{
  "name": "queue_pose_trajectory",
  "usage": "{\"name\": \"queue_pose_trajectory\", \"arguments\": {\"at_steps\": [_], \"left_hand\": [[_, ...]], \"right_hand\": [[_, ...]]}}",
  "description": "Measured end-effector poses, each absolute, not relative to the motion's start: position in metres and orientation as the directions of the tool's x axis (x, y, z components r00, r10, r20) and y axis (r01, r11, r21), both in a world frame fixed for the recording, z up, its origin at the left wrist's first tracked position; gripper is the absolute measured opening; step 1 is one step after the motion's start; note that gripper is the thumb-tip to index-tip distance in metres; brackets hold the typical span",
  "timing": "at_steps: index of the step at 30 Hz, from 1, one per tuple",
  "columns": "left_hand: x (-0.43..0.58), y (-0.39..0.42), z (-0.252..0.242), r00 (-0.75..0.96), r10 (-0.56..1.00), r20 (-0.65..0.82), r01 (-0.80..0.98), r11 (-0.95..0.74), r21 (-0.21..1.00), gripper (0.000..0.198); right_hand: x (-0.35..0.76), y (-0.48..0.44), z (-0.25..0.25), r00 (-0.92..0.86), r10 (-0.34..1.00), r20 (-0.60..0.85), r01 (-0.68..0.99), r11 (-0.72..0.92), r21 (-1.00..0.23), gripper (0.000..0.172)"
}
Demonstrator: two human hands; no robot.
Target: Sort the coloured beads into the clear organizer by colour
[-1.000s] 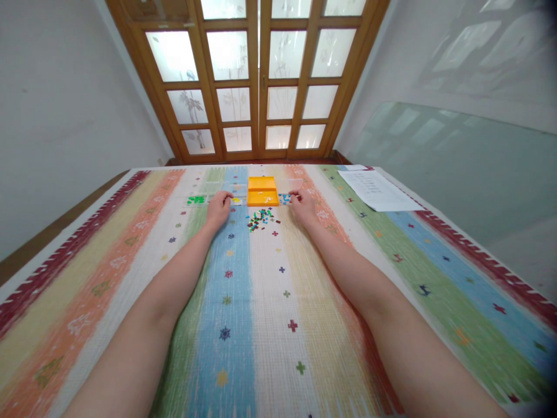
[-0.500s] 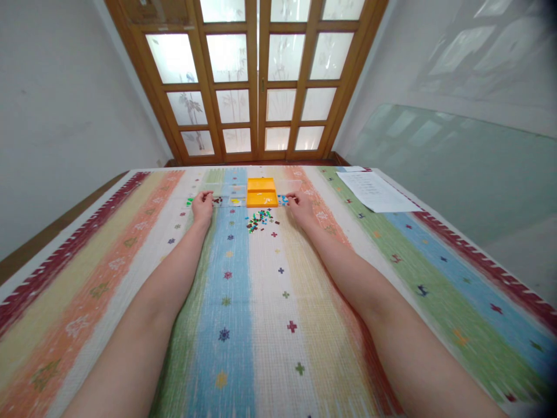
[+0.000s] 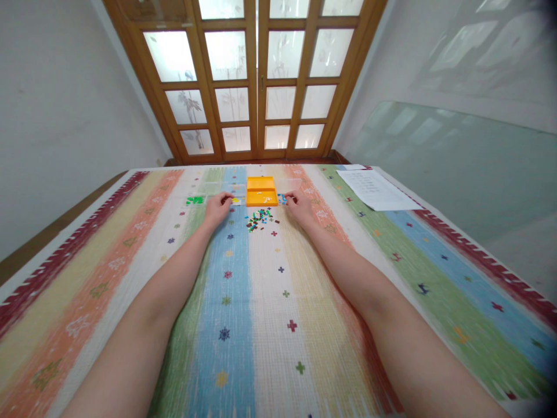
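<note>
Both my arms reach far out over a striped cloth. My left hand [image 3: 217, 208] rests with fingers curled at a clear compartment tray [image 3: 217, 189], near some yellow bits [image 3: 236, 201]. My right hand [image 3: 297, 205] sits with fingers pinched beside blue bits [image 3: 283, 199] at the tray's right end. An orange box [image 3: 261, 191] stands between the hands. A small pile of mixed coloured pieces [image 3: 260, 219] lies on the cloth just in front of it. Green pieces [image 3: 195, 200] lie in the tray to the left. What the fingers hold is too small to see.
A white printed sheet [image 3: 376, 189] lies at the far right of the table. Wooden glazed doors [image 3: 256, 81] stand behind the table. A glass panel [image 3: 456, 168] leans along the right wall. The striped cloth [image 3: 261, 302] covers the whole tabletop.
My left hand moved left to the green end of the tray, then came back right toward the orange box. My right hand stayed by the blue bits.
</note>
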State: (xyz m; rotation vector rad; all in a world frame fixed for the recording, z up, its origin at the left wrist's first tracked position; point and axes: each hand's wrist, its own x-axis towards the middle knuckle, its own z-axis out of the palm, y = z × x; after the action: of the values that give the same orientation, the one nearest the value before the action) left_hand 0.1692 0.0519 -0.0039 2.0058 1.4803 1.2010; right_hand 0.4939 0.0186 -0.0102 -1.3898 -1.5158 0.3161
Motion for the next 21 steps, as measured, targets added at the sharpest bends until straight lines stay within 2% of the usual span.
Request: {"name": "queue_pose_trajectory", "arguments": {"at_steps": [5, 9, 13, 21], "left_hand": [[0.196, 0.028, 0.006, 0.55, 0.75, 0.368, 0.639, -0.661, 0.392, 0.029], [0.206, 0.02, 0.006, 0.66, 0.683, 0.312, 0.638, -0.729, 0.247, 0.033], [0.21, 0.017, 0.005, 0.666, 0.677, 0.312, 0.645, -0.733, 0.216, 0.031], [0.215, 0.014, 0.004, 0.621, 0.719, 0.311, 0.675, -0.693, 0.255, 0.024]], "right_hand": [[0.492, 0.018, -0.009, 0.17, 0.864, 0.474, 0.587, 0.298, -0.753, 0.024], [0.491, 0.017, -0.008, 0.151, 0.871, 0.468, 0.577, 0.307, -0.757, 0.024], [0.491, 0.016, -0.007, 0.135, 0.88, 0.456, 0.587, 0.3, -0.752, 0.022], [0.493, 0.019, -0.013, 0.122, 0.877, 0.465, 0.602, 0.307, -0.737, 0.022]]}}
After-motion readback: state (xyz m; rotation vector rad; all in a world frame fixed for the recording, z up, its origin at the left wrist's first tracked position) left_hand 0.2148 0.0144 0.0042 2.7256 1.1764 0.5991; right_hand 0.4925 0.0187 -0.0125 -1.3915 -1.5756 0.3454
